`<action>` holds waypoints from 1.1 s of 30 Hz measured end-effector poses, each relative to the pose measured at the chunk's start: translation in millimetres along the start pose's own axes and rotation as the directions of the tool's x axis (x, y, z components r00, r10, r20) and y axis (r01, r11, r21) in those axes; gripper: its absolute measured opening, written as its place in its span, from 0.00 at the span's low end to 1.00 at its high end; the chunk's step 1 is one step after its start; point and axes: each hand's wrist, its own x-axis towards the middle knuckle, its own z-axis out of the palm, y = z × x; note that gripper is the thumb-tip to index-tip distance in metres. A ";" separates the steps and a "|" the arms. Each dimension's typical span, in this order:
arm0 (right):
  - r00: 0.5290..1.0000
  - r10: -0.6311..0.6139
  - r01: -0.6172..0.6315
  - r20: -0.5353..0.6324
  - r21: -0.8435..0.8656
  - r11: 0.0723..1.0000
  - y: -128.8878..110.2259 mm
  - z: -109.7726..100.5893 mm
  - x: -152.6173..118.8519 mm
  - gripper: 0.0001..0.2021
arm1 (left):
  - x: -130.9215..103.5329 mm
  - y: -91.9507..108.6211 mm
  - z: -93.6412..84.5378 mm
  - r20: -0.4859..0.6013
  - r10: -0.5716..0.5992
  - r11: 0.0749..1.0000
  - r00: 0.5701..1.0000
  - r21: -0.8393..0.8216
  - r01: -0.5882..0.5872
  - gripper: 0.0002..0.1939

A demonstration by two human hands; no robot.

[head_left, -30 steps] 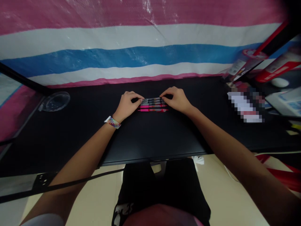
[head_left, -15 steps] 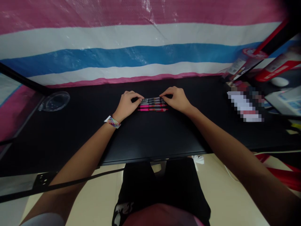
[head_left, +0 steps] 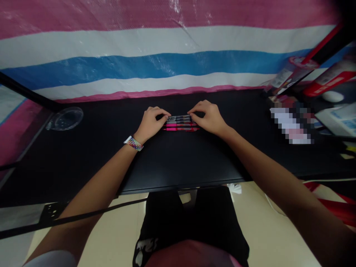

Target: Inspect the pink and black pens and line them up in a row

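Note:
Several pens lie side by side in a tight row on the black desk point(head_left: 178, 163), pointing left to right. Nearest me are pink-and-red pens point(head_left: 180, 129); behind them are grey and dark pens point(head_left: 181, 119). My left hand point(head_left: 149, 124), with a patterned band point(head_left: 134, 143) at its wrist, has its thumb and index finger closed at the left ends of the pens. At the right ends, my right hand point(head_left: 210, 116) pinches in the same way. Both hands rest on the desk, and the fingers hide the pen tips.
A clear plastic lid or dish point(head_left: 66, 118) sits at the far left. On the right stand a clear cylindrical container point(head_left: 286, 76), a red-and-white bottle point(head_left: 330, 79), a white rounded object point(head_left: 333, 96) and a blurred-out packet point(head_left: 292, 126). A striped sheet point(head_left: 167, 66) hangs behind the desk.
The fingers of my right hand have shifted very slightly up and left at the pen ends. My left hand and the pens look almost unchanged.

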 end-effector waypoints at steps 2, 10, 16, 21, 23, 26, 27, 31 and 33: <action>0.991 -0.124 0.124 0.044 0.008 0.992 -10.6 0.2 -2.6 0.09 | 0.1 -0.4 0.1 0.002 -0.009 1.000 1.000 0.000 0.009 0.11; 0.911 -0.343 0.348 0.227 0.018 0.937 -30.3 6.8 -10.4 0.10 | 1.4 -2.4 0.0 -0.003 -0.033 0.999 0.999 -0.020 0.033 0.17; 0.911 -0.348 0.333 0.219 0.104 0.937 -28.0 5.9 -8.8 0.06 | 1.4 -0.9 -0.5 -0.010 -0.037 0.999 0.999 -0.033 0.037 0.17; 0.919 -0.309 0.287 0.244 0.122 0.950 -26.5 7.0 -9.6 0.11 | 0.3 1.5 -0.9 -0.028 -0.020 0.999 0.999 -0.042 0.019 0.16; 0.927 -0.294 0.264 0.233 0.151 0.953 -27.1 7.5 -9.9 0.12 | -0.1 1.8 -0.9 -0.036 -0.009 0.999 0.999 -0.040 0.008 0.15; 0.929 -0.295 0.267 0.225 0.148 0.952 -26.7 7.3 -9.3 0.10 | -0.2 1.4 -0.7 -0.033 0.011 0.999 0.999 -0.033 -0.012 0.15; 0.926 -0.297 0.272 0.231 0.137 0.953 -25.8 7.0 -8.9 0.10 | -0.1 1.1 -0.6 -0.031 0.014 0.999 0.999 -0.030 -0.015 0.15; 0.924 -0.281 0.254 0.260 0.131 0.958 -20.8 5.6 -6.9 0.10 | 0.1 1.1 -0.4 -0.031 0.002 1.000 1.000 -0.015 -0.002 0.15; 0.931 -0.265 0.230 0.249 0.162 0.960 -19.3 5.3 -6.5 0.10 | -0.2 2.2 -1.0 -0.031 -0.003 1.000 1.000 -0.012 0.003 0.15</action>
